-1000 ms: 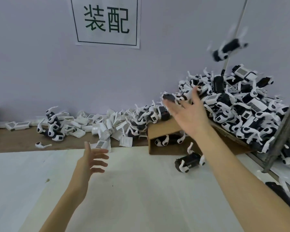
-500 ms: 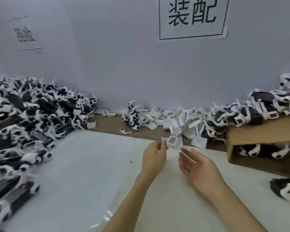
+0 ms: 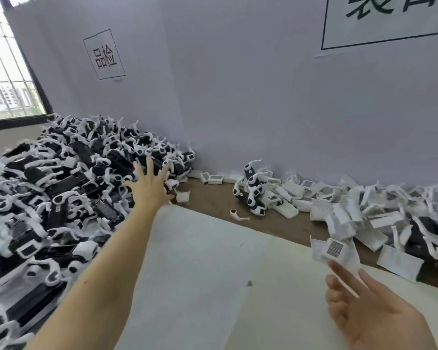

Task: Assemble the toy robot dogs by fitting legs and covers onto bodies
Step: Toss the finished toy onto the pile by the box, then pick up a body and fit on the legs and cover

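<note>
Along the left edge of the surface (image 3: 213, 261) a large heap of black bodies with white legs (image 3: 61, 193) awaits work, and loose white covers (image 3: 344, 213) are strewn along the far edge. Left hand (image 3: 149, 188), fingers spread wide, holds nothing and reaches toward the heap; right hand (image 3: 364, 309) is open, empty, near one cover (image 3: 335, 248). Judged: no unit in hand, most assembly remaining.

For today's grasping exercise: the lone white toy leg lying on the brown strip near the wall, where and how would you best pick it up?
Probably pinch the lone white plastic toy leg from above, across its thin straight shank. It lies flat on the brown table strip, apart from the piles, so the top is clear. Its rounded dark-centred joint end looks bulkier and likelier to slip.
</note>
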The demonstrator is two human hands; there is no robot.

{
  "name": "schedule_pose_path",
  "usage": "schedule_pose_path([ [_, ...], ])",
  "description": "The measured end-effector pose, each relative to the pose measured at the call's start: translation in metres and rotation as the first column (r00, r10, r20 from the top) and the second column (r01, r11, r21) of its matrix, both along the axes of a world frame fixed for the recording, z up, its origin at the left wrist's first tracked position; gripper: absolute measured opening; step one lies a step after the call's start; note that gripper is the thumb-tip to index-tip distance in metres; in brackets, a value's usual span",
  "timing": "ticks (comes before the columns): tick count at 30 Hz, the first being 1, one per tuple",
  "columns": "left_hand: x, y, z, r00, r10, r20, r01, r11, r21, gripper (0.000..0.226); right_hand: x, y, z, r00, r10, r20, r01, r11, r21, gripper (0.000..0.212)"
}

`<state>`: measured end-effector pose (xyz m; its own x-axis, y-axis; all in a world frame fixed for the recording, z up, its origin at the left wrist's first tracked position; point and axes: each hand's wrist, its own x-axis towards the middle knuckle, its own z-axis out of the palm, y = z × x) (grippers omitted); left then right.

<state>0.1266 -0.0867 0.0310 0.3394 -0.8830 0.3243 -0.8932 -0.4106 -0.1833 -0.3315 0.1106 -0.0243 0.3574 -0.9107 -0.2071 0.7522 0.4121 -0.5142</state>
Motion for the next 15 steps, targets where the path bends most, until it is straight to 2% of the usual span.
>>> schedule_pose_path([
  [2, 0.010, -0.020, 0.005, 0.998, -0.050, -0.028, 0.051, 0.998, 0.023, 0.109, 0.002, -0.002, 0.000, 0.998, 0.061, -0.020, -0.061, 0.998, 0.000, 0.093],
  [6, 0.010, -0.059, -0.004, 0.983, -0.111, -0.145, 0.123, 0.989, 0.077, 0.101, 0.007, -0.004, -0.002, 0.995, 0.046, -0.087, -0.048, 0.999, -0.025, 0.085],
  [9, 0.002, -0.080, -0.019, 0.985, -0.134, -0.107, 0.133, 0.991, -0.018, 0.080, 0.007, -0.005, -0.006, 0.995, -0.013, -0.098, 0.010, 0.999, -0.034, 0.069],
  [12, 0.002, -0.083, -0.025, 0.986, -0.145, -0.081, 0.138, 0.987, -0.079, 0.069, 0.007, -0.003, -0.010, 0.992, 0.003, -0.129, -0.011, 0.998, -0.060, 0.086],
  [15, 0.004, -0.074, -0.020, 0.981, -0.179, -0.073, 0.173, 0.982, -0.079, 0.055, 0.007, -0.001, -0.012, 0.988, 0.032, -0.149, -0.042, 0.997, -0.062, 0.086],
])
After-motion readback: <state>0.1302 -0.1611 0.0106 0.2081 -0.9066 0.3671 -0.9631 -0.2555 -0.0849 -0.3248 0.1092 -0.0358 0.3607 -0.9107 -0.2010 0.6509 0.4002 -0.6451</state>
